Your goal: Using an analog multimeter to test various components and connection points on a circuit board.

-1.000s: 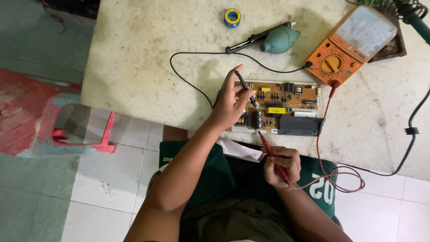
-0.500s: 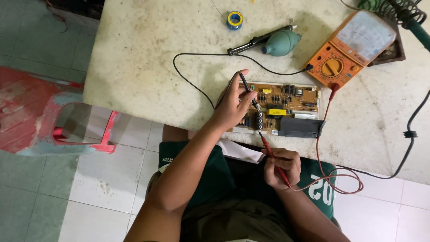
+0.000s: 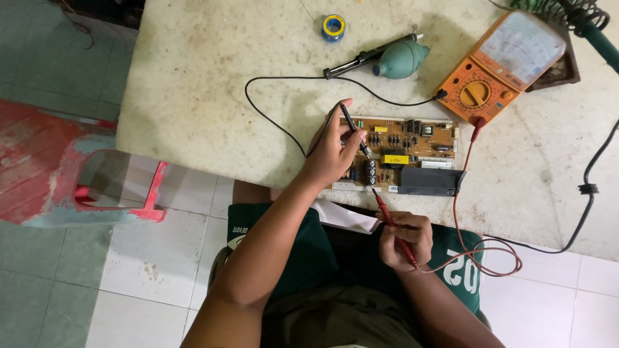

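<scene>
Red stool (image 3: 77, 174): far left on the tiled floor, beside the table's left edge, paint worn.
Table (image 3: 206, 77): pale stone-like top, stained, fills the upper part of the view.
Black lead (image 3: 277, 96): runs in a loop over the table from the meter to the left hand.
Left hand (image 3: 332, 151): over the left end of the board, fingers closed on the black probe.
Black probe (image 3: 354, 130): held slanted, tip down among the parts at the board's left-middle; touching or just above, cannot tell.
Solder spool (image 3: 333, 26): small blue and yellow reel, top of table, well apart from the board.
Black tool (image 3: 367, 59): slim, lying slanted, just beside the green bulb.
Green bulb (image 3: 401, 60): rubber blower, above the board.
Circuit board (image 3: 412, 145): brown, flat at the near table edge, between both hands and below the meter; black block along its lower right.
Right hand (image 3: 405, 238): below the table edge over the lap, clamped on the red probe.
Red probe (image 3: 385, 216): points up-left toward the board's lower edge, tip apart from it.
Red lead (image 3: 461, 193): drops from the meter, coils by the right hand.
Meter (image 3: 501, 64): orange, dial type, upper right, tilted.
Thick black cable (image 3: 590, 187): right edge of table.
Hands: apart, each shut on its own probe.
</scene>
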